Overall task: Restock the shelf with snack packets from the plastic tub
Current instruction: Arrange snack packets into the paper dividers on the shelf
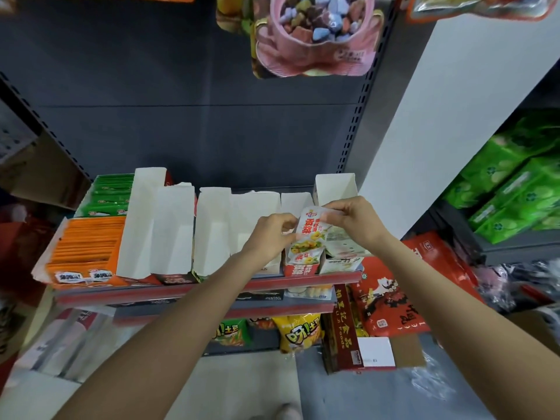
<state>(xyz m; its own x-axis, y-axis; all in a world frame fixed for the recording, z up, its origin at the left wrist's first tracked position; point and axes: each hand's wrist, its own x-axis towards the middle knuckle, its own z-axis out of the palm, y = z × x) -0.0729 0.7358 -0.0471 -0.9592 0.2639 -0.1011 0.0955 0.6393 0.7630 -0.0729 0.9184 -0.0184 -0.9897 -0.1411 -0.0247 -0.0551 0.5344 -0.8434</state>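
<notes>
Head view, looking down along both forearms at a shelf point(209, 287) with a red front edge. Left hand point(271, 234) and right hand point(351, 221) both up at the shelf's right end, pinching one snack packet point(309, 230) between them: left grip clamped on the packet's left edge, right grip clamped on its clear top corner. Packet white with red print and a picture of yellow food, upright and a little tilted, its lower part inside a red-fronted display box point(300, 266) at the shelf's front right. Just beside that box, at the very right end of the shelf, a pale box point(341, 263) with grey-green packets in it. Row of white open-topped display boxes point(172, 231) across the middle of the shelf, flaps standing up. Orange packets point(88, 244) stacked at the front left corner, green packets point(110, 192) behind them at the back left corner. Dark grey back panel point(181, 116) above the shelf, with a pink bag point(315, 37) of coloured candy pieces hanging near the top. Below the shelf's front edge, a lower shelf with a yellow snack bag point(298, 331) and a green one point(233, 331) beside it. Off the shelf's right end, lower down, a dark red carton point(342, 325) and a big red bag point(391, 295). Bright green packs point(515, 189) stacked on a neighbouring rack at far right. Plastic tub impossible to tell apart from the clutter.
</notes>
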